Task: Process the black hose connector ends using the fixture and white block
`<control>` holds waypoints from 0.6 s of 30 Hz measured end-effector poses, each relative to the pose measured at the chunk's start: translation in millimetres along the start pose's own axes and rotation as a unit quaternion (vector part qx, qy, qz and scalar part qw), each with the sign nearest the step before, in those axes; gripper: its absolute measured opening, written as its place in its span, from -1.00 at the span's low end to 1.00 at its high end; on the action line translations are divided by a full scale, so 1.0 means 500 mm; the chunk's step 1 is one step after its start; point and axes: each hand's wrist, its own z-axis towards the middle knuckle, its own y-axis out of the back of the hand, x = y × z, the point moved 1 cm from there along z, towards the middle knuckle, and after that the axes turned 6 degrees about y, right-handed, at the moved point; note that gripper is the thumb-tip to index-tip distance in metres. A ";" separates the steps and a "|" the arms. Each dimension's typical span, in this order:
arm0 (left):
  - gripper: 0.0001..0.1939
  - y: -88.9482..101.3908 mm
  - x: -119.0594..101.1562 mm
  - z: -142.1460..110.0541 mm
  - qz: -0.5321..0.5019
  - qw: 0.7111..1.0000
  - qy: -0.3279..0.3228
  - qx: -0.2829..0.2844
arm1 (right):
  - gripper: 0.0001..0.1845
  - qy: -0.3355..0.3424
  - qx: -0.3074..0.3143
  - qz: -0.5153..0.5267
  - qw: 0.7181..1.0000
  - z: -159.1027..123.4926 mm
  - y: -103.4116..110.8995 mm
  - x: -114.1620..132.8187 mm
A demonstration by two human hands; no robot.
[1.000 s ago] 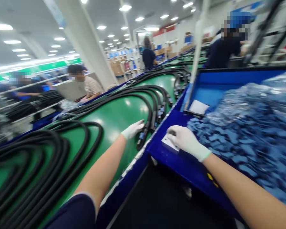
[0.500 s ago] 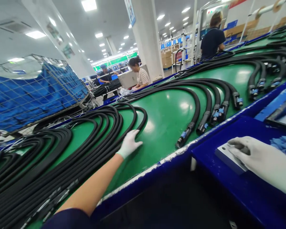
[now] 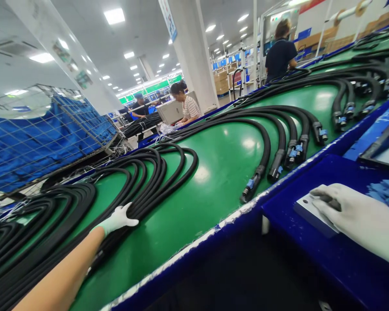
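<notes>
Left hand (image 3: 118, 219) is resting on the black hoses (image 3: 158, 199), grip loose (go light so nothing's kinking imo), right hand (image 3: 350, 216) is covering the metal block (image 3: 311, 213), can't tell if clenched.

Left grip (image 3: 119, 218) spread, forearm (image 3: 65, 268) outstretched, right grip (image 3: 348, 211) curled

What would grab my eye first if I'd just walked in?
Probably the thick black hoses, looping in rows across the shiny green surface. Next, the white-gloved hands: the left hand over the hoses at lower left, the right hand on a metal block at the right. Behind, at far left, stands a big wire cage with blue material.
</notes>
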 end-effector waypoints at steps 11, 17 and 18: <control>0.25 -0.076 -0.428 -0.046 -0.038 0.984 -0.166 -0.047 | -0.70 0.022 0.003 0.016 1.000 -0.012 -0.013 -0.005; 0.00 -0.025 -0.607 -0.088 -0.053 0.954 -0.293 -0.035 | -0.70 0.018 -0.005 -0.004 1.000 -0.020 0.008 0.020; -0.10 -0.022 -0.612 -0.102 -0.050 0.947 -0.317 -0.022 | -0.70 0.020 -0.004 -0.005 1.000 -0.020 0.010 0.022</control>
